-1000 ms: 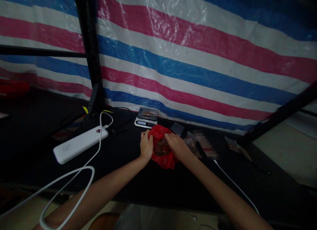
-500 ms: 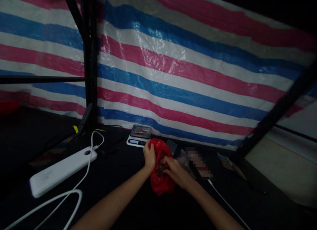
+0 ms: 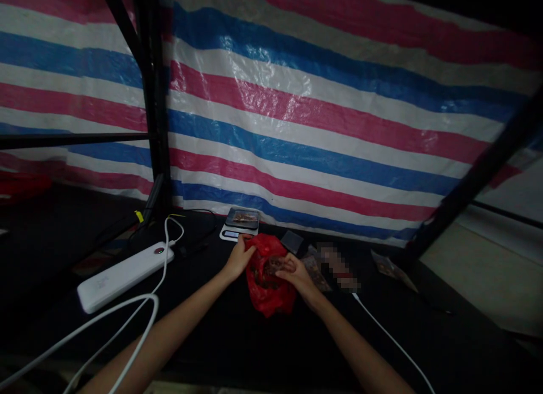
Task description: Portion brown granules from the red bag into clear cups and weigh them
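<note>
Left hand (image 3: 238, 258) grips a red plastic bag (image 3: 267, 298) lying between it and the pinching right hand (image 3: 297, 276).

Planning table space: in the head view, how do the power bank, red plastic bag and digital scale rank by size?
White power bank, longest; then red plastic bag, crumpled; digital scale looks smallest, though it sits farthest from the camera, so that rank is unsure.

Digital scale (image 3: 238, 234) behind plastic bag (image 3: 267, 298)
</note>
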Demonstrator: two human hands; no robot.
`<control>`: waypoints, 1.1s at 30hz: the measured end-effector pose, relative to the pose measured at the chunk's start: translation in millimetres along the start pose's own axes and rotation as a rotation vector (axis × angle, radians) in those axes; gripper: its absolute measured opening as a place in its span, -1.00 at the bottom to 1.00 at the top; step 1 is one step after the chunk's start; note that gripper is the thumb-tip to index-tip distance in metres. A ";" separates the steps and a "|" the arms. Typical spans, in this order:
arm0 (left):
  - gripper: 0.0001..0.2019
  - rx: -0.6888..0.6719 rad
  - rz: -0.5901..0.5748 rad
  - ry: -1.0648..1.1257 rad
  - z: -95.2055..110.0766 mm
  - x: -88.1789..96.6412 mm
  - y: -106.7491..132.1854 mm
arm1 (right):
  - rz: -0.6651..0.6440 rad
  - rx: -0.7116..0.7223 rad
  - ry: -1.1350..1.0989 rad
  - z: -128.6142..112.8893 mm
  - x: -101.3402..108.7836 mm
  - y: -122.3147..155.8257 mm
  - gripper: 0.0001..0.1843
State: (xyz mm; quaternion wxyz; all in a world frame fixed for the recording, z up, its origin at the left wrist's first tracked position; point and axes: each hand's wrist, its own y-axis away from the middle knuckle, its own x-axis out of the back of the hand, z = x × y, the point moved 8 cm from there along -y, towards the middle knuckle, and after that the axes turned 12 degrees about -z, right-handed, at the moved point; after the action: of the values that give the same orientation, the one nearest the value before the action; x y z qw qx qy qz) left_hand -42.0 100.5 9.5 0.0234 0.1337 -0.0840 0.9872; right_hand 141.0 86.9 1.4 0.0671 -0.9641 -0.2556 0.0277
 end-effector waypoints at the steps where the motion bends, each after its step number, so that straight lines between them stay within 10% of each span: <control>1: -0.70 0.001 -0.024 -0.081 1.8 7.0 3.2 | 0.034 0.030 -0.036 -6.1 1.7 -1.5 -0.58; 9: -0.68 -0.176 0.110 -0.618 20.9 60.2 -27.0 | 0.385 0.311 -0.154 -42.1 30.0 -23.2 -0.66; 13: -0.49 -0.352 -0.143 -0.817 28.1 44.5 -87.7 | 0.419 0.268 -0.141 -26.0 36.6 -24.5 -0.67; 20: -0.50 -0.159 -0.379 -0.870 5.6 26.0 -148.7 | 0.374 0.245 -0.146 -23.6 40.1 -23.4 -0.67; 25: -0.61 -0.209 -0.349 -0.751 20.4 20.1 -132.2 | 0.372 0.267 -0.100 -25.9 41.3 -26.6 -0.68; 33: -0.55 -0.263 -0.372 -0.109 42.9 -11.9 -35.2 | 0.387 0.301 -0.046 -42.8 38.0 -16.9 -0.71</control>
State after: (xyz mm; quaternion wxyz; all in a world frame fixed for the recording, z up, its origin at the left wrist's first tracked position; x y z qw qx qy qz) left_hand -16.9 127.5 52.7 0.2174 0.1960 -0.1872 0.9377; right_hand 169.5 115.4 45.5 0.1978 -0.9733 -0.0604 0.0996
